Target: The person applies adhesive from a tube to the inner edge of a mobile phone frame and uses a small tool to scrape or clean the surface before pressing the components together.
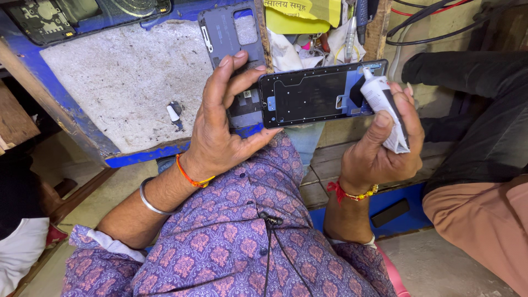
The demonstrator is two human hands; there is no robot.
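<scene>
My left hand (223, 124) grips the left end of a black phone frame (319, 93), held level in front of me with its inner side up. My right hand (385, 146) holds a white glue tube (385, 107) with a black band. The tube's nozzle touches the frame's upper right corner. Under the frame lies a grey phone back cover (228, 38) with a camera cut-out, resting on the work pad.
A worn grey pad (121, 77) on a blue-edged bench carries a small white cap (172, 113). A dismantled phone (49, 19) lies at the top left. Yellow paper (297, 14), tools and black cables (434, 27) crowd the back. Another person's legs (484, 137) are at right.
</scene>
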